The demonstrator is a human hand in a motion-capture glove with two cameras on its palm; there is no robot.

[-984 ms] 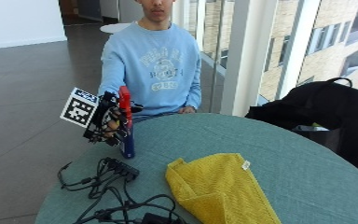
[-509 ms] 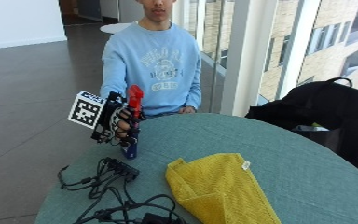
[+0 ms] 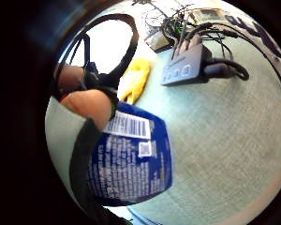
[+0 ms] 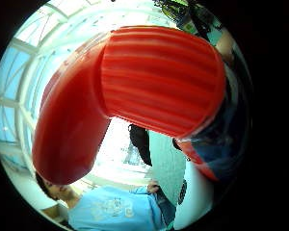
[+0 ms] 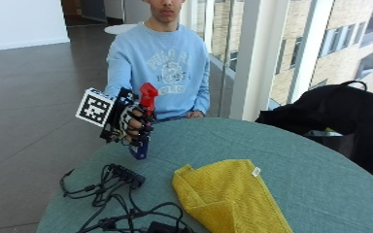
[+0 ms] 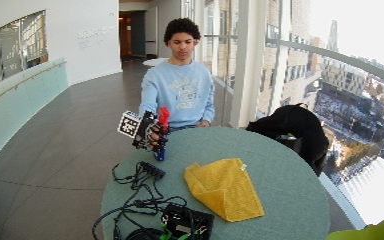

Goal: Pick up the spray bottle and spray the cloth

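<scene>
**You have the spray bottle up off the table**

Your gloved right hand [image 5: 133, 125] is wrapped around the spray bottle [image 5: 141, 141]. Your fingers [image 5: 143, 130] curl around its neck, just under the red spray head [image 5: 148, 95]. The bottle stands almost straight up in your grip. Its blue bottom end hangs in the air above the edge of the round green table [image 5: 315, 184], not touching it.

The yellow cloth [image 5: 228, 196] lies flat on the table, near the middle. It is well apart from the bottle, off toward your left side. A small white tag [image 5: 256, 171] sticks out at one corner.

From your palm, the blue label [image 3: 131, 161] with white writing and a barcode is very close. The red spray head [image 4: 135, 91] fills most of the other palm view.

A bunch of black cables [image 5: 109, 194] and a small black box [image 5: 128, 175] lie on the table between the bottle and the near edge. A black bag [image 5: 342, 111] sits beside the table by the window.
</scene>
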